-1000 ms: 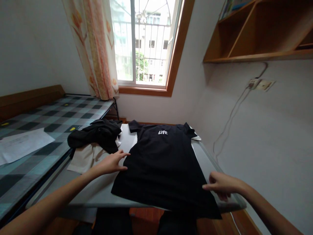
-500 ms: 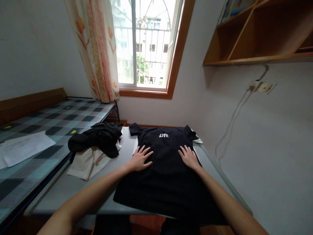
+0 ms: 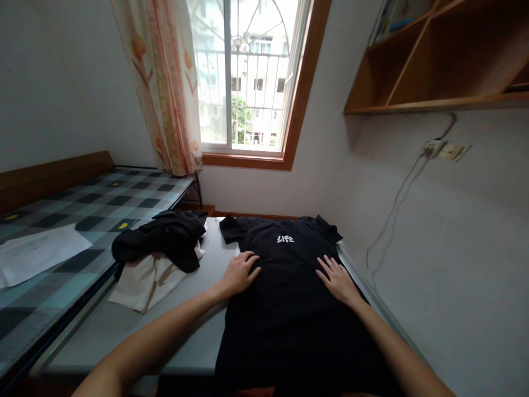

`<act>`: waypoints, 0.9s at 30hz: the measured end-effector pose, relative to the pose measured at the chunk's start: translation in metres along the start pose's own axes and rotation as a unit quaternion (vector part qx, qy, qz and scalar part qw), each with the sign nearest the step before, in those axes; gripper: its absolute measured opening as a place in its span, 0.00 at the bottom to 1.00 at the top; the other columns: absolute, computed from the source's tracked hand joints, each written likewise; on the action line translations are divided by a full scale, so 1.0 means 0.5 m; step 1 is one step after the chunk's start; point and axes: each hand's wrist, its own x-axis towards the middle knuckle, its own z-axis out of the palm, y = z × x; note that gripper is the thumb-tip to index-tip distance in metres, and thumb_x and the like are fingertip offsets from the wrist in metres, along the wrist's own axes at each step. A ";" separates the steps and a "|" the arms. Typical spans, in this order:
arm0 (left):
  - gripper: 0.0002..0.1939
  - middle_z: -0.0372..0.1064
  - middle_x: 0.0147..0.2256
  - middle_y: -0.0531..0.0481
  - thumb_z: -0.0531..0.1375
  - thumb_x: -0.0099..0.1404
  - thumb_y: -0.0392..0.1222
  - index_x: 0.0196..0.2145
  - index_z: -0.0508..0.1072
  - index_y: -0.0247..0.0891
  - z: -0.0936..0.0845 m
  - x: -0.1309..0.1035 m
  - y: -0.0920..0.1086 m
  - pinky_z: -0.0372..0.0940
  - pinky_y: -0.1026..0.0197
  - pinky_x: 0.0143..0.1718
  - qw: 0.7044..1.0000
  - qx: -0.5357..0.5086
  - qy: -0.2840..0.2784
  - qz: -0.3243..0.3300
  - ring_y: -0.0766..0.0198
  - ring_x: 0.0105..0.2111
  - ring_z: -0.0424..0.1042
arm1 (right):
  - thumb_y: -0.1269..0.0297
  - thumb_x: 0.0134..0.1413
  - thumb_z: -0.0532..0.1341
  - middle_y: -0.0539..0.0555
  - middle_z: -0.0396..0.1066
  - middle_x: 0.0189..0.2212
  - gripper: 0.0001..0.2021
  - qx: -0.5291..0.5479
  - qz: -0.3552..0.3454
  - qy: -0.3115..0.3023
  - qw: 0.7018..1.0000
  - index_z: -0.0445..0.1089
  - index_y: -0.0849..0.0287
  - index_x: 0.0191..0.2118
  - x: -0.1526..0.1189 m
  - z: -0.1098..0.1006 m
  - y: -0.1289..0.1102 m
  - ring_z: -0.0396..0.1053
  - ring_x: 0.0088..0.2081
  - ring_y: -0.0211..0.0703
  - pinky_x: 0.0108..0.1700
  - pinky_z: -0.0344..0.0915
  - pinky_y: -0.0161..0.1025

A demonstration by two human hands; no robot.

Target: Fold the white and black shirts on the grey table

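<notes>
— What's at the far left?
— A sheet of paper [image 3: 41,252] on a checked mattress [image 3: 140,182], with a patterned curtain [image 3: 177,94] hanging beyond it.

— And next?
— A heap on the grey table [image 3: 136,344]: a black garment [image 3: 165,237] lying partly over a cream cloth [image 3: 140,284].

— Where's the left hand [image 3: 241,273]?
— On the left side of the black T-shirt [image 3: 285,320], thumb apart from the fingers.

— How does the shirt lie?
— Spread out on the table, sleeves toward the window [image 3: 256,94], white print [image 3: 285,239] near the top.

— The right hand [image 3: 339,281]?
— Palm down on the shirt's right side, fingers fanned wide.

— Farther right?
— A cord [image 3: 390,218] hanging from a wall socket [image 3: 433,149].
</notes>
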 end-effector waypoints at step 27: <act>0.11 0.67 0.40 0.45 0.55 0.63 0.43 0.36 0.76 0.37 -0.034 0.078 -0.205 0.62 0.56 0.44 0.955 0.038 0.273 -0.113 0.58 0.38 0.68 | 0.44 0.64 0.44 0.55 0.44 0.68 0.30 0.019 0.047 -0.025 0.998 0.51 0.50 0.67 0.209 0.013 -0.207 0.39 0.68 0.52 0.65 0.38 0.51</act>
